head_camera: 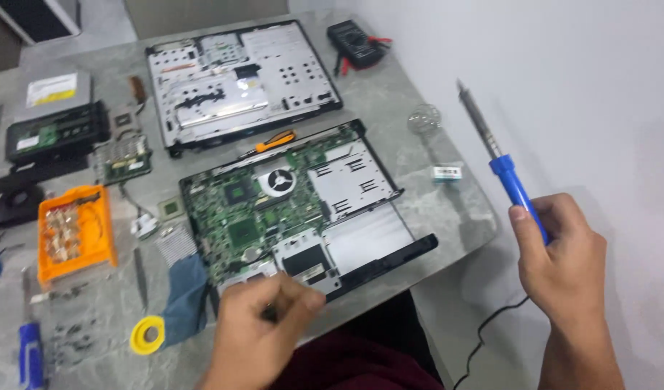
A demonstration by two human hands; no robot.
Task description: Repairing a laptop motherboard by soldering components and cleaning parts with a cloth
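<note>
Where left hand [256, 328] blurs, held item unclear, cord [491, 328] cut off.

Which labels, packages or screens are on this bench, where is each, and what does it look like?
Optical drive label: far left, pale rectangular sticker with a yellow band on a grey metal drive.
Small tag: right of the open laptop base, near the table edge, white rectangle with green marks.
Multimeter: far end of the table, black; its screen cannot be made out.
</note>
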